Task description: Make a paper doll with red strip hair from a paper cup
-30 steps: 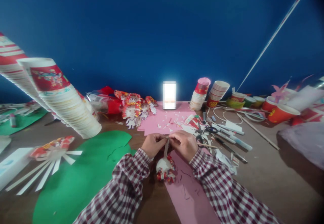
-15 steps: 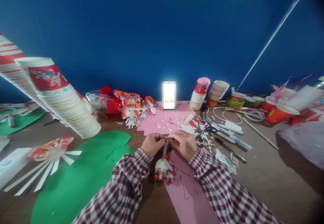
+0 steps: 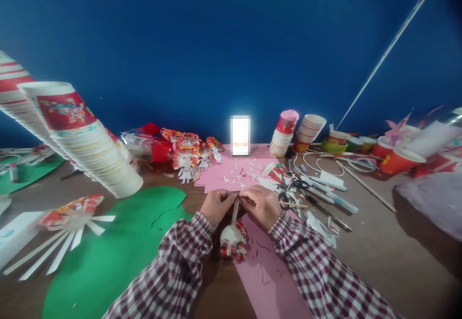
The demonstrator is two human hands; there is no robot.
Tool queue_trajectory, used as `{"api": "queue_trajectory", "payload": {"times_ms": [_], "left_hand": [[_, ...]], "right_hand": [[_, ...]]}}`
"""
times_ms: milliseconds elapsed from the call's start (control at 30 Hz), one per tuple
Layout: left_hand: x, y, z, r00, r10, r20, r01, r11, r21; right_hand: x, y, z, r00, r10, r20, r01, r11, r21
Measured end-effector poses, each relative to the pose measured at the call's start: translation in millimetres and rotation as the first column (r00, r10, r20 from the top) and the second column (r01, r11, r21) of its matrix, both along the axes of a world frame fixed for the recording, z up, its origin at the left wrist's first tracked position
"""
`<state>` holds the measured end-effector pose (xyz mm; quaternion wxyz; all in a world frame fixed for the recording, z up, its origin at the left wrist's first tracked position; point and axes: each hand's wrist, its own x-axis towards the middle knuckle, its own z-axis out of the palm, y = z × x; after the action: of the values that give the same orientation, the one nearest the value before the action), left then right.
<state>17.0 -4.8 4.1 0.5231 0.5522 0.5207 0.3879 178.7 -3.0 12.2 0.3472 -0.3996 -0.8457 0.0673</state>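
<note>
My left hand (image 3: 217,205) and my right hand (image 3: 260,204) meet above the table, fingers pinched together on the far end of a paper strip (image 3: 235,211). The strip belongs to a small cut paper cup piece with red curled fringes (image 3: 233,243), which hangs below my hands over a pink sheet (image 3: 267,271). Both sleeves are red and white check. What sits between my fingertips is too small to make out beyond the strip.
A green paper sheet (image 3: 119,251) lies left. Tall leaning stacks of paper cups (image 3: 86,146) stand at the left. Paper figures (image 3: 187,155), a bright phone (image 3: 240,135), cup stacks (image 3: 285,136), scissors (image 3: 288,186), pens (image 3: 332,198) and red cups (image 3: 400,161) crowd the back and right.
My hands stay pinched on the strip; the fringed cup piece has shifted very slightly. The view has drifted a little.
</note>
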Motion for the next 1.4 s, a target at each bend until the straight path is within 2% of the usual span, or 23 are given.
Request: {"api": "queue_trajectory", "payload": {"times_ms": [367,767,1233,1400], "left_hand": [[1.1,0.5,2.4,0.997,-0.012,-0.072,0.018,0.996,0.085],[-0.2,2.0,-6.6,0.995,-0.005,-0.097,0.022,0.985,0.170],[-1.0,3.5,-9.5,1.000,0.004,-0.024,0.000,0.990,0.144],[0.2,1.3,-2.1,0.997,-0.002,0.074,0.001,1.000,0.015]], "right_hand": [[-0.8,-1.0,-1.0,0.999,-0.035,0.000,0.035,0.999,-0.041],[-1.6,-1.2,0.5,0.999,-0.041,0.008,0.041,0.999,-0.035],[-0.2,-1.2,-0.3,1.000,-0.027,0.003,0.027,0.999,-0.026],[1.2,-1.2,2.5,1.000,-0.012,0.020,0.011,1.000,0.017]]}}
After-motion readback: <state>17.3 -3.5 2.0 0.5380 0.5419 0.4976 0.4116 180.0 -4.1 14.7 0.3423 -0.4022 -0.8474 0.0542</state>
